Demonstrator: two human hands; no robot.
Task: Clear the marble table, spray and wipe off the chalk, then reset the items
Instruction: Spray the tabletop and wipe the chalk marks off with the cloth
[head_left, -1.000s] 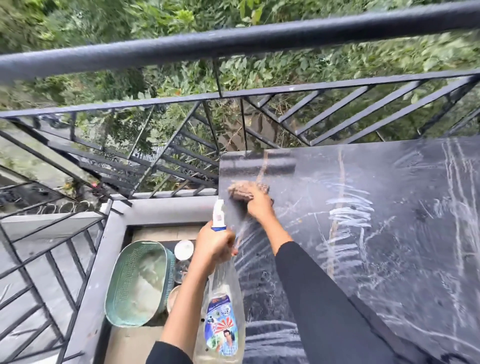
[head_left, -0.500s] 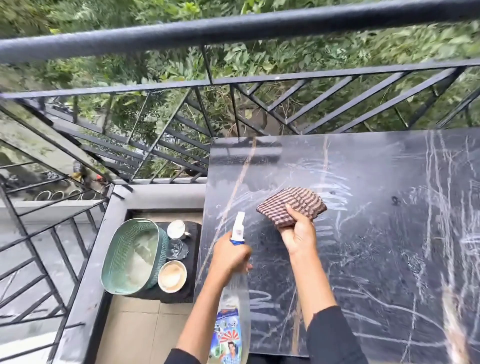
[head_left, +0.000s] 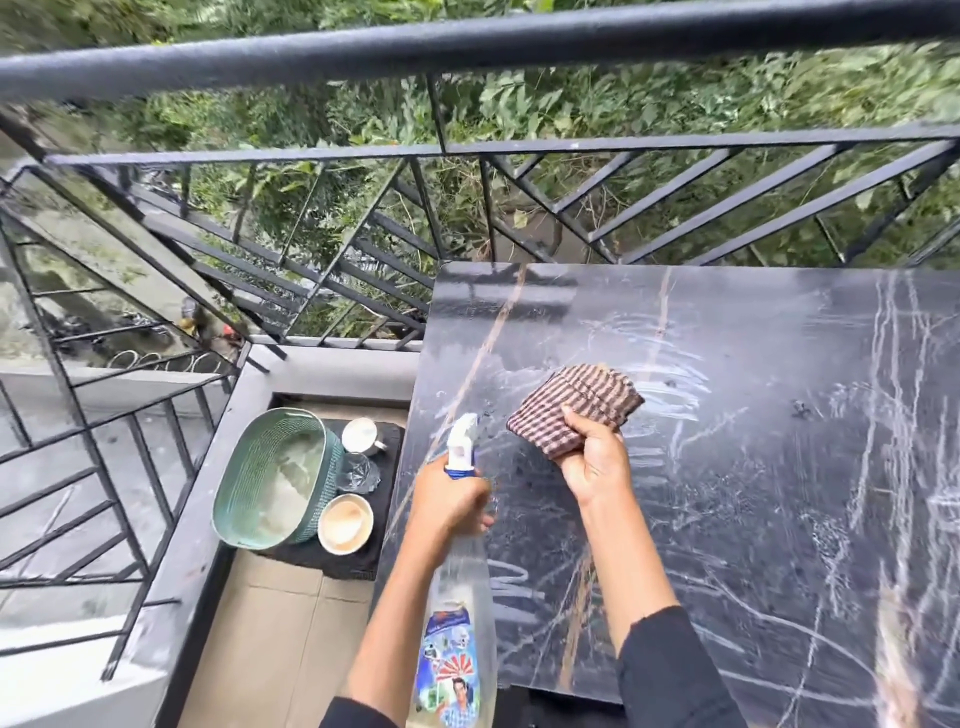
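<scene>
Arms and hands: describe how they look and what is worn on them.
The left hand and right hand are bare: no gloves, rings or watch show. The left sleeve and right sleeve are black, stopping well short of the wrists.

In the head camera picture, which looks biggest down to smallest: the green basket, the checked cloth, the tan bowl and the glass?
1. green basket
2. checked cloth, partly hidden under the right hand and nearer the camera, so this one is less sure
3. tan bowl
4. glass, only a little smaller than the bowl
</scene>
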